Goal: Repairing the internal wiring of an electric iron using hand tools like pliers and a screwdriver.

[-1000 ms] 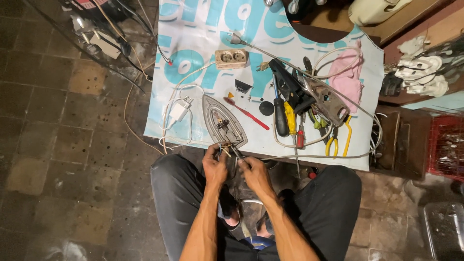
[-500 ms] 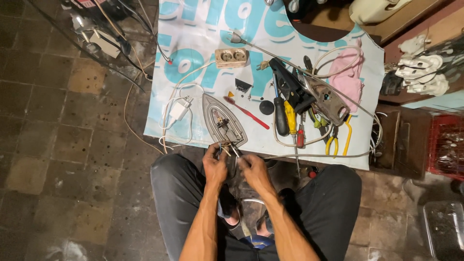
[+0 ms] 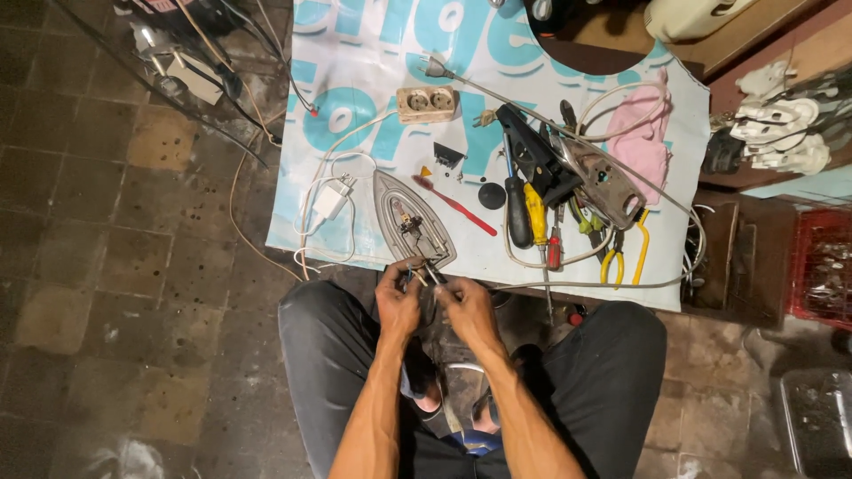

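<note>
Head view: left hand (image 3: 397,304) and right hand (image 3: 460,303) pinch small wires (image 3: 424,277) at the rear of the iron soleplate (image 3: 410,232), barely shifted from a moment ago.

Lying on the banner (image 3: 355,80): socket block (image 3: 426,104), red toothbrush (image 3: 454,206), white charger (image 3: 332,200), yellow pliers (image 3: 624,257), screwdrivers (image 3: 534,217), pink cloth (image 3: 643,133). Beside it, red crate (image 3: 821,266).
</note>
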